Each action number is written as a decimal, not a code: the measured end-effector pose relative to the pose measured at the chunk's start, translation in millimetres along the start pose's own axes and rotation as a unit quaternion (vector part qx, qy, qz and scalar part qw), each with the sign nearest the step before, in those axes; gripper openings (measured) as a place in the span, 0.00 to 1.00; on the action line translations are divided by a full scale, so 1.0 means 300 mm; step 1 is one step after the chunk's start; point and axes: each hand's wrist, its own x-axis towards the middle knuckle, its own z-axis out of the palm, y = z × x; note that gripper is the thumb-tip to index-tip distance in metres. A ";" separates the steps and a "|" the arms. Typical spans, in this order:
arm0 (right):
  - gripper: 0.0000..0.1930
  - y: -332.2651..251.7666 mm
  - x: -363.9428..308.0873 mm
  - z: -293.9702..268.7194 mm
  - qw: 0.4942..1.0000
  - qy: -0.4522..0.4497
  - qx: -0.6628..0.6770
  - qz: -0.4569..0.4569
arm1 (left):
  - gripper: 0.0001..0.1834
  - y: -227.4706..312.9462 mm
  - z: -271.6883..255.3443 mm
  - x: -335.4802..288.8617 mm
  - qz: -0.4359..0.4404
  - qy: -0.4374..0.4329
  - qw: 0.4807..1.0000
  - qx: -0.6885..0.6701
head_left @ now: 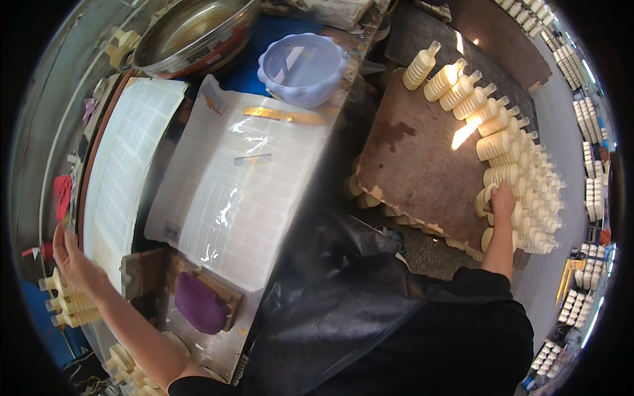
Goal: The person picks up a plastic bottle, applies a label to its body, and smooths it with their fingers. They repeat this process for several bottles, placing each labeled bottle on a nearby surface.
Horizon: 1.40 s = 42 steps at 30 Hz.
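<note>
At the far left my left hand [74,265] is raised, its fingers stretched out and nothing visible in them. It is just below a red cloth [63,197] and beside a small red part [47,251]. Cream bottle-shaped pieces [72,305] stand below it. Over on the right my right hand [503,200] is closed on a cream bottle [484,199], at the edge of a crowd of similar ribbed bottles [528,191] with clear necks. These stand on a brown board [422,152]; the hand partly hides the held bottle.
A work table on the left carries white sheets with rectangular patterns under plastic film [244,171], another patterned sheet [132,152], a purple pad [200,302], a pale blue scalloped bowl [302,69] and a large metal basin [191,36]. More bottles stand in stacks along the far right.
</note>
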 end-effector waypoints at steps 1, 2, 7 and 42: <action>0.18 -0.060 -0.024 -0.028 0.999 0.011 -0.001 -0.033 | 0.14 0.025 0.035 -0.027 -0.031 0.006 0.999 -0.035; 0.17 -0.115 -0.048 -0.071 0.999 0.000 0.023 -0.032 | 0.12 0.052 0.072 -0.062 0.012 -0.008 1.000 -0.018; 0.16 -0.417 -0.188 -0.449 0.957 -0.055 0.242 -0.149 | 0.11 0.233 0.211 -0.278 -0.009 -0.136 0.987 -0.089; 0.40 -1.851 -1.549 -0.814 0.462 -0.508 0.407 -0.603 | 0.60 0.081 -0.181 -0.860 -0.321 -0.024 0.945 -0.054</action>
